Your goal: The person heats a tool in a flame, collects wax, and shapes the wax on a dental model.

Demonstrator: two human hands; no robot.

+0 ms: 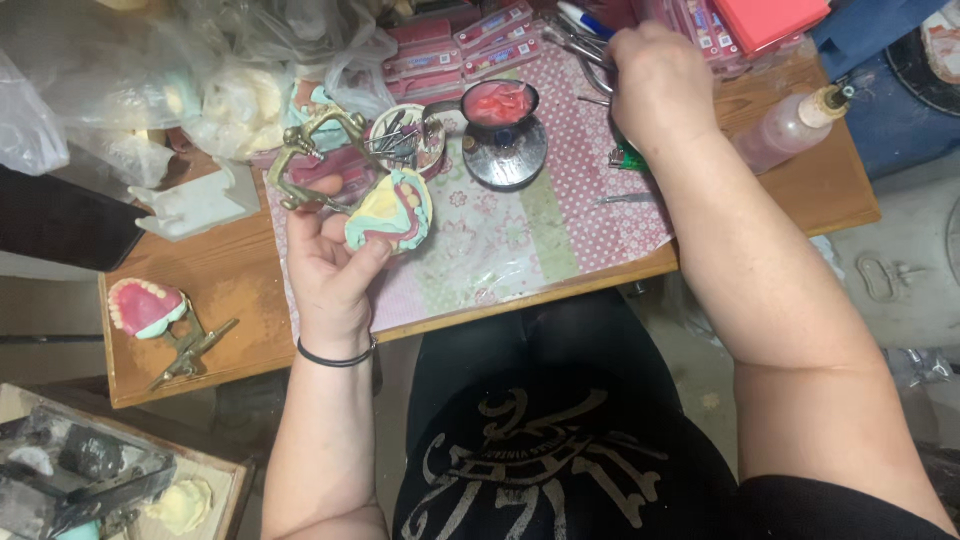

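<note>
On the wooden surface [225, 330], over a patterned pink and green cloth [500, 240], the left hand [325, 265] holds a dental cast [392, 210] mounted in a brass articulator [312, 160]. Its fingers [365, 255] are clamped on the cast from below, with the thumb resting near the brass frame; the cast shows pale green and yellow plaster with a pink wax rim, tilted toward the camera just above the cloth. A dark band [335, 357] circles that wrist.

Far across the cloth, the right hand [660, 85] reaches to the back of the surface among metal instruments [575, 45]. Its fingers are curled together, seen from the back, and I cannot tell what they grip, if anything.

Between the two hands stands a small dark round pot of pink wax [500, 105] on a disc base, and just beside it a round dish of small tools [405, 140]. Flat red packets [470, 45] lie stacked behind them. A clear bottle with a cork-coloured top [790, 125] lies near the right edge. At the left end rests a second articulator with a pink denture base [150, 310], well apart from the hands. Crumpled clear plastic bags [150, 70] with plaster casts fill the back left corner.
</note>
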